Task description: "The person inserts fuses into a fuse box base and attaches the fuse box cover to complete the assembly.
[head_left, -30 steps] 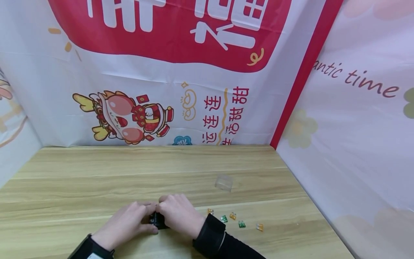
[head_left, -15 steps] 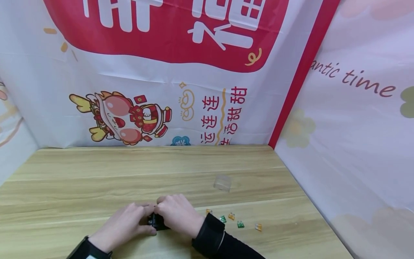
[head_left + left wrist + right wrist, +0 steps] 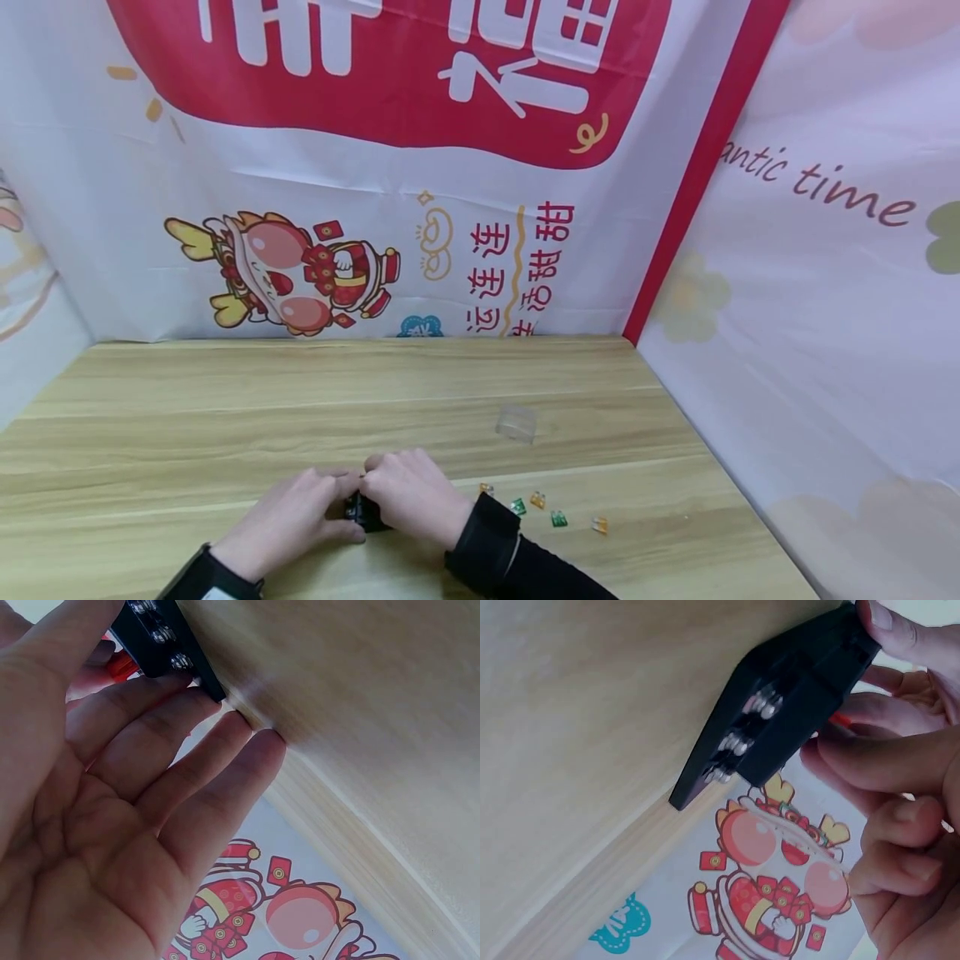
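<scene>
A black fuse box (image 3: 367, 512) with a row of metal screw terminals sits near the front of the table in the head view. My left hand (image 3: 296, 521) grips it from the left, thumb at the near side and fingers along the far side. From the right, my right hand (image 3: 416, 496) bends over the box, its fingers curled. In the right wrist view a small red-orange fuse (image 3: 840, 718) shows at those fingertips, against the box (image 3: 799, 712). Fingers hide most of that fuse and how far it is seated.
Several loose blade fuses lie right of the hands, among them an orange fuse (image 3: 537, 500) and a green fuse (image 3: 559, 518). Beyond them stands a clear plastic cover (image 3: 517, 424). The wooden table (image 3: 225, 417) meets printed cloth walls at the back and sides.
Both hands keep almost the same place on the fuse box. The head view shifts very slightly. Loose fuses and the clear cover stay where they lie.
</scene>
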A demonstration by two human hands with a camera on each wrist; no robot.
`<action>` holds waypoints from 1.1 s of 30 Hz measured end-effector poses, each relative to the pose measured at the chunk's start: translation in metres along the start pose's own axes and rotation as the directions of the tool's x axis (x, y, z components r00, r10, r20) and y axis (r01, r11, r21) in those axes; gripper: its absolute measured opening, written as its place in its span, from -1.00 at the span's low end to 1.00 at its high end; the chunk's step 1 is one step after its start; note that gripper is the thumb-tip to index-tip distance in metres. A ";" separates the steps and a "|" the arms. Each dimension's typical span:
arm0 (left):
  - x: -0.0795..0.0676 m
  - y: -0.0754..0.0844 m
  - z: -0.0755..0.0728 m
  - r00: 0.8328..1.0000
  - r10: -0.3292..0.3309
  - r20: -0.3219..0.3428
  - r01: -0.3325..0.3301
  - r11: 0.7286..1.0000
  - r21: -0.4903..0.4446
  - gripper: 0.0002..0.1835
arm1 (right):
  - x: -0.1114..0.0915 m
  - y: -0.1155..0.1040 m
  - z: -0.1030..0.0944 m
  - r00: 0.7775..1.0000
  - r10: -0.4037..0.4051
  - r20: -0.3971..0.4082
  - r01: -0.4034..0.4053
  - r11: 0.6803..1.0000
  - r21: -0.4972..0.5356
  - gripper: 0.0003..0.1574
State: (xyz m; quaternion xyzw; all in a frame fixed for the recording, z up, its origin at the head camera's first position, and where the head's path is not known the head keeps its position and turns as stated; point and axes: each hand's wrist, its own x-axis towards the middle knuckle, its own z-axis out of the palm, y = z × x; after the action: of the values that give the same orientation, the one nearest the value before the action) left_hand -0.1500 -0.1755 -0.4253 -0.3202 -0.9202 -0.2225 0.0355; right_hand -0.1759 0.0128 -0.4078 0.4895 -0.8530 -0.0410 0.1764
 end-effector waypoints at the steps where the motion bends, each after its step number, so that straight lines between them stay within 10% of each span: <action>1: 0.000 0.000 0.000 1.000 0.000 0.002 0.000 1.000 -0.003 -0.70 | 0.000 0.000 0.000 1.000 0.000 0.007 0.000 1.000 -0.003 -0.73; 33: 0.003 0.000 -0.002 0.997 -0.049 0.051 0.050 0.998 -0.026 -0.73 | 0.014 0.010 -0.009 0.989 -0.028 0.142 0.007 0.989 0.150 -0.80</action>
State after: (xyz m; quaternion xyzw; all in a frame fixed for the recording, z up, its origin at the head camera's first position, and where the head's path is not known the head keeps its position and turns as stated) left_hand -0.1527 -0.1748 -0.4228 -0.3033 -0.9253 -0.2276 0.0023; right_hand -0.1880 0.0071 -0.3935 0.5046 -0.8598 -0.0140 0.0768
